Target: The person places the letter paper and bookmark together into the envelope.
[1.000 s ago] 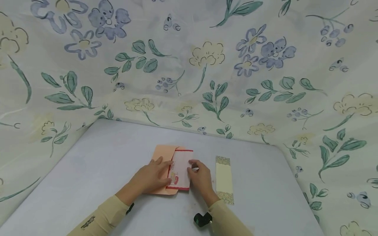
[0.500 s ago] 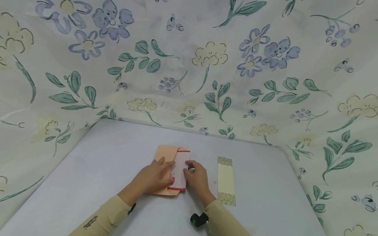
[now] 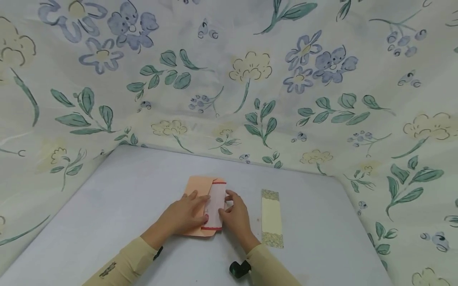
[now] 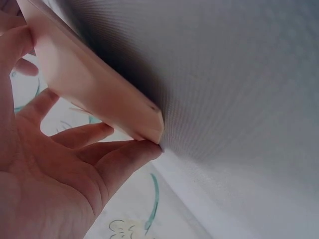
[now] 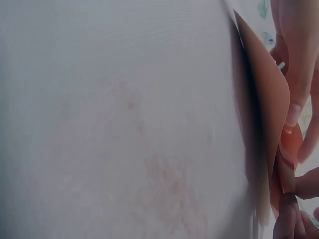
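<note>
A peach-coloured envelope [image 3: 200,185] lies on the white table, its body also showing in the left wrist view as a peach panel [image 4: 89,79]. A pale pink card [image 3: 215,202] with red bands at both ends sits partly inside it, its right part sticking out. My left hand [image 3: 180,216] rests on the envelope with fingers spread, fingertips at the pocket's edge over the card. My right hand [image 3: 237,214] pinches the card's right edge between thumb and fingers. In the right wrist view, the envelope [image 5: 264,79] stands partly lifted off the table near my fingers.
To the right lies a cream paper strip [image 3: 272,216] with patterned ends. A black wrist-camera piece [image 3: 239,269] hangs below my right wrist. Floral cloth [image 3: 222,91] rises behind the table and at both sides.
The card has slid left into the envelope, so a narrower part of it shows. My right hand has moved left with it; my left hand stays in place on the envelope.
</note>
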`<state>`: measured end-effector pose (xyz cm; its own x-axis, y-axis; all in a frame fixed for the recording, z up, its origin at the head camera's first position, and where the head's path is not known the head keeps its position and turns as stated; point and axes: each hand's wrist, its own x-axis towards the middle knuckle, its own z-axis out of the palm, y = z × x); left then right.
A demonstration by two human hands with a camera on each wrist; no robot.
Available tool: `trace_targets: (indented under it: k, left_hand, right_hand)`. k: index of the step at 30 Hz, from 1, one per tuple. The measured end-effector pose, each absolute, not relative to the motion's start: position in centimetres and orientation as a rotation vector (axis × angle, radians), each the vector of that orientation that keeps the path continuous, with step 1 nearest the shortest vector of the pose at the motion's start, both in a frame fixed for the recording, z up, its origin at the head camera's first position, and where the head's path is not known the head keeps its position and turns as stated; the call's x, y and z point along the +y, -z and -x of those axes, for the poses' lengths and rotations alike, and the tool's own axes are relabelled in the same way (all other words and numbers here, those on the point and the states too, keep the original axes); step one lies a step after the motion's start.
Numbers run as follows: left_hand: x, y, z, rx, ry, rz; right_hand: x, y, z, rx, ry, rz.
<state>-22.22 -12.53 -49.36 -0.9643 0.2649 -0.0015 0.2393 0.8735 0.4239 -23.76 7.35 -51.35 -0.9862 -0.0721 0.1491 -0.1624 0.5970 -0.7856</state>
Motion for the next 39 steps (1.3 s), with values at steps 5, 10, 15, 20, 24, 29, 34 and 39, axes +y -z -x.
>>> trace_targets:
  k: [5,10,15,20,24,29,34,39]
  left_hand:
    - [-12.7,49.4,22.2,2.988,-0.672,-0.425]
    - [-12.7,49.3,22.2,2.987,-0.683,-0.45]
    - [-12.6,49.4,22.3,2.999,-0.663,-0.471]
    - [-12.8,49.4,22.4,3.019,-0.635,-0.457]
    - [-12.8,49.5,22.3,3.003,-0.65,-0.457]
    - [-12.8,49.4,22.1,2.988,-0.666,-0.46]
    - [-12.8,49.5,22.2,3.001,-0.663,-0.461]
    - [-12.9,49.6,22.1,3.011,-0.675,-0.474]
  right_hand:
    - [6.5,51.4,23.6,-2.712,-1.324,-0.226]
    - [5.8,51.4,23.7,-2.702,-1.284,-0.259]
    - [5.7,51.3,23.7,-2.702,-1.297,-0.251]
    - [6.0,51.2,23.7,-2.695,-1.338,-0.259]
    - [6.2,51.2,23.8,-2.708,-1.376,-0.268]
    - [5.6,51.2,23.8,-2.725,-1.405,-0.285]
    - [5.2,51.4,23.9,-2.705,-1.412,-0.334]
    - [4.9,51.5,24.0,-2.702,-1.425,-0.359]
